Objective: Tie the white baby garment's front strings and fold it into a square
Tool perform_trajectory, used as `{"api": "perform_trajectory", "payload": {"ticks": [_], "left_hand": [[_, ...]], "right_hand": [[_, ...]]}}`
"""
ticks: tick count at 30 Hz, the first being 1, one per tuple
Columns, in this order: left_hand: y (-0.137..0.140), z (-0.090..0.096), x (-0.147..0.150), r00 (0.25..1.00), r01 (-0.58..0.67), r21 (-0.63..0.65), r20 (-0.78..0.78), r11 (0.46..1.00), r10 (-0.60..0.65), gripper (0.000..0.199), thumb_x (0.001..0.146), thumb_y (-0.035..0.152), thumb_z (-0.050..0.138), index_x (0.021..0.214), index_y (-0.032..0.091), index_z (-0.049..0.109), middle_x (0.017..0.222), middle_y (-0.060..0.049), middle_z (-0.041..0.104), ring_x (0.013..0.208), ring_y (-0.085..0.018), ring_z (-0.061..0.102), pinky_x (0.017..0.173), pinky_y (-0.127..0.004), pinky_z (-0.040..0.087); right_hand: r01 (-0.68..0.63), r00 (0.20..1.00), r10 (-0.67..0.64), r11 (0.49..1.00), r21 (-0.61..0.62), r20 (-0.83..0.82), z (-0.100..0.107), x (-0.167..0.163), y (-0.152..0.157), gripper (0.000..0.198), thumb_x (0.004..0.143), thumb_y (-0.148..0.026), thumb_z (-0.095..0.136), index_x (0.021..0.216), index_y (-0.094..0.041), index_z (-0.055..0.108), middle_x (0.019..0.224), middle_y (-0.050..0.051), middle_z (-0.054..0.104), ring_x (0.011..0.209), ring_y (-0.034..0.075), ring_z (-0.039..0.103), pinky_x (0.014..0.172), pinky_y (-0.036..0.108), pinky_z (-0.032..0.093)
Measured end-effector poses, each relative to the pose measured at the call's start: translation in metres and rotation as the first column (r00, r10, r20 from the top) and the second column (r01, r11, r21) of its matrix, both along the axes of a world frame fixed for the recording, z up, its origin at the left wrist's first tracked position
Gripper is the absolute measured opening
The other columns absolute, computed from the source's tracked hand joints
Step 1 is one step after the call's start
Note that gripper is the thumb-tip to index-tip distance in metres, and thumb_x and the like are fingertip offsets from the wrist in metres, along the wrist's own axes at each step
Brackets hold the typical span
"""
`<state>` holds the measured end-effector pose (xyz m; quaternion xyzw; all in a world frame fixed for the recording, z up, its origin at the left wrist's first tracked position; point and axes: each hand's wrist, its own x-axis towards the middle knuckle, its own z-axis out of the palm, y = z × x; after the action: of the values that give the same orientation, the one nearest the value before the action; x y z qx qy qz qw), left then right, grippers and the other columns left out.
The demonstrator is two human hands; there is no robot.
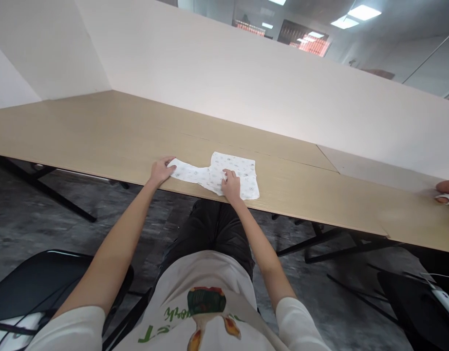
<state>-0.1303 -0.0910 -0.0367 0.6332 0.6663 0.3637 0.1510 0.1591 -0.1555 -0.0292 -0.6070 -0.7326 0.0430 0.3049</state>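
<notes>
A white cloth garment point(242, 168) with a small grey print lies on the table near its front edge. Its body is roughly square, and a narrow sleeve-like strip point(190, 171) reaches out to the left. My left hand point(161, 170) grips the far left end of that strip between thumb and fingers. Over the body of the garment, my right hand point(231, 186) has its fingers curled in a pinch on the cloth, where a small fold rises at the fingertips. The part under my right palm is hidden.
The long wooden table point(100, 131) meets a white partition point(210, 73) at the back. Black chairs stand at lower left point(60, 278) and lower right point(414, 302). A brown rounded thing point(447, 186) with something white sits at the table's right end.
</notes>
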Motion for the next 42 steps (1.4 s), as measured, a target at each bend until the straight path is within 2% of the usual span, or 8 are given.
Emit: {"api": "perform_trajectory", "payload": {"ticks": [7, 11, 14, 17, 23, 32, 38, 42], "left_hand": [[0.004, 0.000, 0.014, 0.979, -0.097, 0.060, 0.184, 0.993, 0.085, 0.047, 0.075, 0.022, 0.057, 0.120, 0.012, 0.067, 0.120, -0.013, 0.069, 0.109, -0.024, 0.065, 0.099, -0.033, 0.049], [0.000, 0.016, 0.060, 0.946, -0.079, 0.175, 0.325, 0.981, 0.018, 0.039, 0.076, 0.022, 0.058, 0.113, 0.015, 0.070, 0.118, -0.010, 0.070, 0.110, -0.023, 0.064, 0.101, -0.034, 0.049], [-0.008, 0.032, 0.116, 0.929, 0.067, 0.263, 0.336, 0.962, -0.157, 0.034, 0.080, 0.024, 0.058, 0.110, 0.015, 0.071, 0.119, -0.010, 0.070, 0.112, -0.023, 0.064, 0.102, -0.034, 0.048], [-0.017, 0.041, 0.172, 0.912, 0.216, 0.247, 0.293, 0.945, -0.286, 0.036, 0.082, 0.022, 0.057, 0.115, 0.015, 0.070, 0.118, -0.009, 0.071, 0.110, -0.022, 0.065, 0.100, -0.033, 0.049], [-0.038, 0.026, 0.237, 0.903, 0.425, 0.089, 0.033, 0.901, -0.429, 0.040, 0.086, 0.016, 0.051, 0.123, 0.018, 0.067, 0.121, -0.007, 0.070, 0.113, -0.022, 0.064, 0.099, -0.033, 0.049], [-0.059, 0.003, 0.243, 0.719, 0.574, 0.037, -0.501, 0.818, -0.482, 0.034, 0.090, 0.020, 0.047, 0.116, 0.019, 0.069, 0.116, -0.009, 0.071, 0.109, -0.025, 0.064, 0.097, -0.040, 0.046], [-0.069, 0.003, 0.228, 0.641, 0.706, 0.063, -0.480, 0.705, -0.599, 0.034, 0.089, 0.021, 0.046, 0.113, 0.020, 0.070, 0.117, -0.006, 0.071, 0.109, -0.023, 0.063, 0.098, -0.041, 0.043], [-0.070, 0.003, 0.183, 0.766, 0.629, 0.225, -0.347, 0.744, -0.541, 0.034, 0.093, 0.025, 0.042, 0.111, 0.022, 0.070, 0.118, -0.005, 0.071, 0.113, -0.022, 0.060, 0.101, -0.041, 0.042]], "right_hand": [[-0.130, 0.960, 0.171, 0.974, 0.185, -0.223, -0.050, -0.028, -0.106, 0.024, 0.091, -0.019, 0.048, 0.110, -0.017, 0.062, 0.100, 0.009, 0.067, 0.097, 0.021, 0.062, 0.094, 0.037, 0.042], [-0.238, 0.917, 0.193, 0.967, -0.092, -0.349, -0.098, -0.051, -0.158, 0.027, 0.084, -0.012, 0.056, 0.109, -0.018, 0.063, 0.095, 0.005, 0.070, 0.079, 0.016, 0.065, 0.086, 0.033, 0.047], [-0.315, 0.917, 0.215, 0.907, -0.279, -0.335, -0.115, -0.054, -0.164, 0.030, 0.081, -0.010, 0.061, 0.110, -0.019, 0.065, 0.100, 0.004, 0.071, 0.073, 0.015, 0.065, 0.085, 0.032, 0.048], [-0.302, 0.931, 0.202, 0.893, -0.333, -0.304, -0.119, -0.048, -0.160, 0.029, 0.083, -0.010, 0.058, 0.110, -0.020, 0.066, 0.100, 0.004, 0.071, 0.073, 0.014, 0.065, 0.085, 0.031, 0.048], [-0.340, 0.926, 0.225, 0.845, -0.412, -0.302, -0.125, -0.045, -0.161, 0.027, 0.083, -0.015, 0.060, 0.108, -0.023, 0.065, 0.099, 0.001, 0.072, 0.072, 0.015, 0.065, 0.079, 0.029, 0.048], [-0.344, 0.927, 0.224, 0.826, -0.447, -0.300, -0.129, -0.042, -0.161, 0.026, 0.083, -0.019, 0.058, 0.108, -0.024, 0.066, 0.097, 0.001, 0.073, 0.074, 0.016, 0.066, 0.077, 0.029, 0.048], [-0.405, 0.879, 0.259, 0.849, -0.340, -0.400, -0.133, -0.041, -0.164, 0.026, 0.085, -0.030, 0.049, 0.100, -0.025, 0.070, 0.090, 0.002, 0.074, 0.070, 0.016, 0.068, 0.071, 0.032, 0.050], [-0.337, 0.853, 0.239, 0.931, -0.139, -0.463, -0.120, -0.020, -0.165, 0.024, 0.085, -0.025, 0.049, 0.096, -0.023, 0.071, 0.087, 0.004, 0.075, 0.076, 0.018, 0.069, 0.074, 0.032, 0.054]]}}
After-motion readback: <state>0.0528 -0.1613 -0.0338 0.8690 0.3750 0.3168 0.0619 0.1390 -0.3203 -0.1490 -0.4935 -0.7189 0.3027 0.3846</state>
